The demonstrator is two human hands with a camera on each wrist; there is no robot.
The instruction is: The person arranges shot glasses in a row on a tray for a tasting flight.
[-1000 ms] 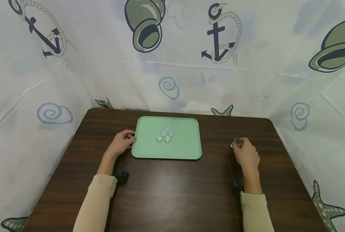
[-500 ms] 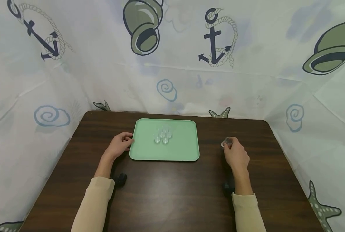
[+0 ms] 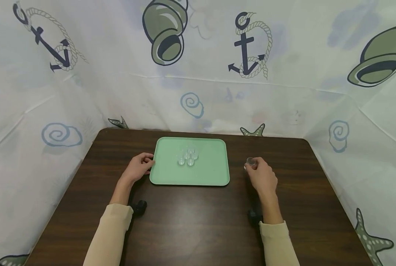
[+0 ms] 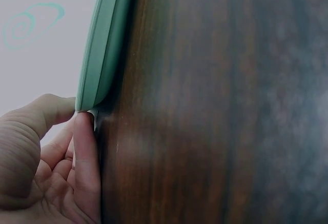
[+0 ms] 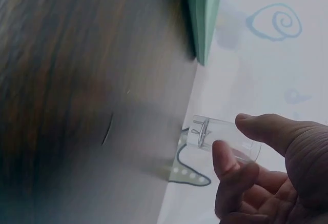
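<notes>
My right hand (image 3: 262,176) pinches a small clear shot glass (image 3: 250,161) between thumb and fingers, right of the tray. In the right wrist view the shot glass (image 5: 222,136) shows its thick base, just above the tabletop. The pale green tray (image 3: 211,173) lies flat on the table. Its left edge is held by my left hand (image 3: 138,168). The left wrist view has the thumb on the rim of the tray (image 4: 100,55) and a finger (image 4: 87,162) under its edge. Several matching clear shot glasses (image 3: 190,162) stand grouped near the tray's middle.
A dark brown wooden table (image 3: 188,221) carries everything. White cloth (image 3: 144,99) printed with anchors and shells hangs close around its back and sides. Each wrist wears a black camera, such as the left wrist camera (image 3: 139,208).
My right hand has moved left toward the tray with the shot glass in its fingers. The left hand keeps its hold on the tray's edge. The head view has shifted slightly.
</notes>
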